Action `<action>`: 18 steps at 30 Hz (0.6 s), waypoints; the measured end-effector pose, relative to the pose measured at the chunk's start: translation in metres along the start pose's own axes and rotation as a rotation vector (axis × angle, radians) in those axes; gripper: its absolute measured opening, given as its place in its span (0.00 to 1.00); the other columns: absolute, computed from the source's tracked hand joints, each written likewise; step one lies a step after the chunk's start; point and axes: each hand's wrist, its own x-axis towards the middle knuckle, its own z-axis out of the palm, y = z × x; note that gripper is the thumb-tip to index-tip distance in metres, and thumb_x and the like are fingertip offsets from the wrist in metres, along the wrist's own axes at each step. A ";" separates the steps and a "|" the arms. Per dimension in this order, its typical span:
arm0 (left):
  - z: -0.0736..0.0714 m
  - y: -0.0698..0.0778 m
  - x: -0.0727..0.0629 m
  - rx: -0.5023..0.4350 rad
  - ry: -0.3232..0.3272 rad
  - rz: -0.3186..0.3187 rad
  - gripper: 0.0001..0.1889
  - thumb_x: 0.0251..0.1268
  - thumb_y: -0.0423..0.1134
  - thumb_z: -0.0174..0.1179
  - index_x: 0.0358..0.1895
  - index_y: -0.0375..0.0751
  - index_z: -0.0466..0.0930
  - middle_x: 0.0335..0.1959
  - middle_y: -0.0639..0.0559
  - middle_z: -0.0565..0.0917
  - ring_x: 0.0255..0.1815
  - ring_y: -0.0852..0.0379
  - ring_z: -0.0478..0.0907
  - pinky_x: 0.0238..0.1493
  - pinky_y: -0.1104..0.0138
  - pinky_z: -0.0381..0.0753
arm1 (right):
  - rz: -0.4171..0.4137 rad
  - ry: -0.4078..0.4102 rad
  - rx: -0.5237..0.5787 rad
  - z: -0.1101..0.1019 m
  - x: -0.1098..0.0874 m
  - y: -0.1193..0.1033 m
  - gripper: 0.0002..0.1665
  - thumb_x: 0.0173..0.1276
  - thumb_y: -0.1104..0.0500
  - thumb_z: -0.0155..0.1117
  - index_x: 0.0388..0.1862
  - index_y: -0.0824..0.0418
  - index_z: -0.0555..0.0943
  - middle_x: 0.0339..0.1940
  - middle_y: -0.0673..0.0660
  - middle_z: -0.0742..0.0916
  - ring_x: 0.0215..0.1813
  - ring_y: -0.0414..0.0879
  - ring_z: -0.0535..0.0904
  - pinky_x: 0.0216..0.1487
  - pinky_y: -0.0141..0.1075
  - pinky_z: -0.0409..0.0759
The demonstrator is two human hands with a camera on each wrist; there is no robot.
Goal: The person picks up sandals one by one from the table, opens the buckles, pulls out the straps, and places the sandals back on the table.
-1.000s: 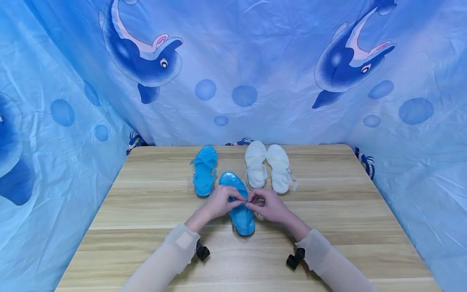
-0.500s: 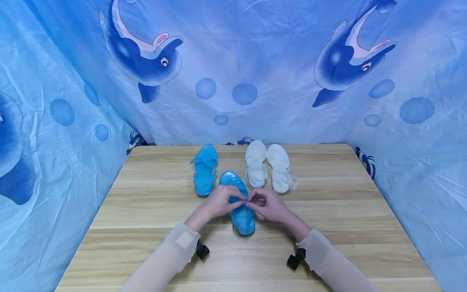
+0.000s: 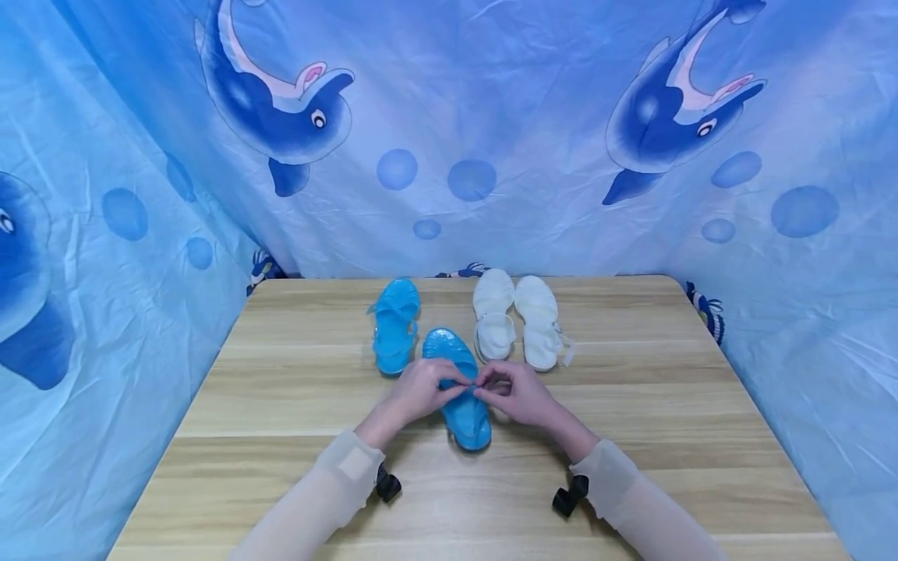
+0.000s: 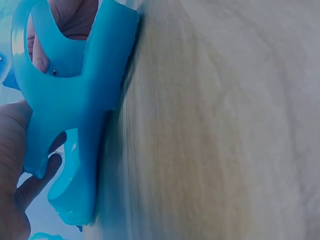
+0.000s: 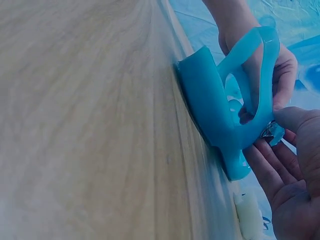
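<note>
A blue sandal (image 3: 466, 423) lies on the table in front of the person, its toe pointing away and to the left. My left hand (image 3: 423, 389) comes in over it from the left, thumb and forefinger pinching its strap. From the right, my right hand (image 3: 522, 396) pinches the same strap at the buckle; the fingertips of both hands nearly meet. In the right wrist view a shiny metal buckle (image 5: 271, 131) shows beside the right thumb. The left wrist view has the sandal's heel and side (image 4: 95, 90) close up, with the left hand (image 4: 11, 165) at the edge.
Another blue sandal (image 3: 394, 331) lies behind on the left. Two white sandals (image 3: 494, 300) stand side by side at the back, the right one with its strap (image 3: 565, 348) sticking out. The wooden table (image 3: 281, 475) meets a blue dolphin-print curtain (image 3: 435, 101) behind.
Both hands keep nearly the same place at the sandal's strap. The head view has shifted very slightly; the sandals have not visibly moved.
</note>
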 end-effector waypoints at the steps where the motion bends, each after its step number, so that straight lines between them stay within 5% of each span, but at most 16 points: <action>1: 0.000 0.001 0.000 0.008 0.005 0.006 0.06 0.67 0.40 0.75 0.45 0.49 0.94 0.40 0.56 0.94 0.43 0.60 0.90 0.46 0.69 0.89 | -0.002 0.000 -0.001 0.000 0.000 0.000 0.04 0.74 0.61 0.72 0.44 0.55 0.85 0.48 0.55 0.90 0.49 0.44 0.90 0.51 0.35 0.90; 18: 0.002 0.000 -0.003 0.058 0.026 -0.022 0.05 0.66 0.40 0.76 0.42 0.52 0.95 0.39 0.58 0.94 0.42 0.61 0.90 0.45 0.69 0.88 | 0.016 -0.016 0.014 -0.003 0.000 -0.002 0.03 0.76 0.61 0.71 0.44 0.55 0.84 0.48 0.55 0.89 0.50 0.44 0.89 0.52 0.35 0.90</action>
